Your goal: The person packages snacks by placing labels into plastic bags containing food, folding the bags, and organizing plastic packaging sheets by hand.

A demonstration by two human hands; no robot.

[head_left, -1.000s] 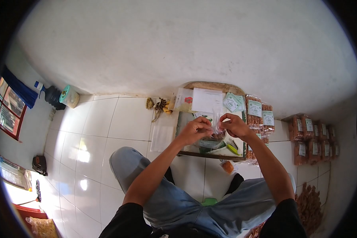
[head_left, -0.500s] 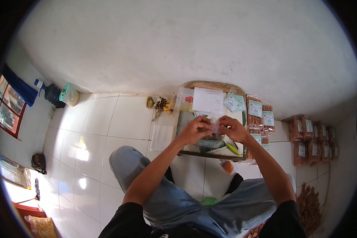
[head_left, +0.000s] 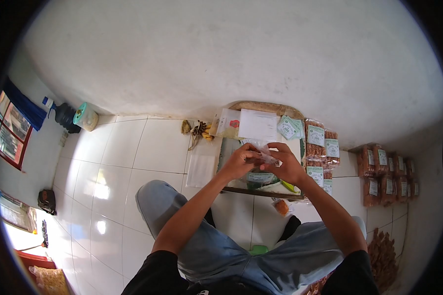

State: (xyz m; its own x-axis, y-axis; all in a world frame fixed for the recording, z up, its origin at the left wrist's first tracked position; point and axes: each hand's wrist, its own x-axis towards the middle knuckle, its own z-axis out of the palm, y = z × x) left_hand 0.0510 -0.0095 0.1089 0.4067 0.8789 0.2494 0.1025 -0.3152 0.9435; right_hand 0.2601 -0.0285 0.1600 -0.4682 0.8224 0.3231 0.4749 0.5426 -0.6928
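Observation:
Both my hands work at the gathered top of a clear plastic bag (head_left: 266, 153) over a low board (head_left: 226, 147). My left hand (head_left: 244, 161) has its fingers closed on the bunched plastic from the left. From the right, my right hand (head_left: 284, 163) pinches the same plastic, its fingers curled over it. The lower part of the bag, with a green label (head_left: 260, 178) showing, sits below my hands; much of it is hidden. By my right wrist, a yellow-green tool (head_left: 289, 187) lies partly covered on the board.
White sheets (head_left: 257, 124) and green printed labels (head_left: 290, 128) lie at the board's far side. Labelled packs (head_left: 315, 137) are stacked along its right, with more packs (head_left: 389, 172) by the right wall. Bananas (head_left: 205, 132) and clear plastic sheets (head_left: 200, 167) are at the left.
My right hand has turned and curled further over the bag's neck, closer to my left hand. The plastic now looks more bunched and twisted between them.

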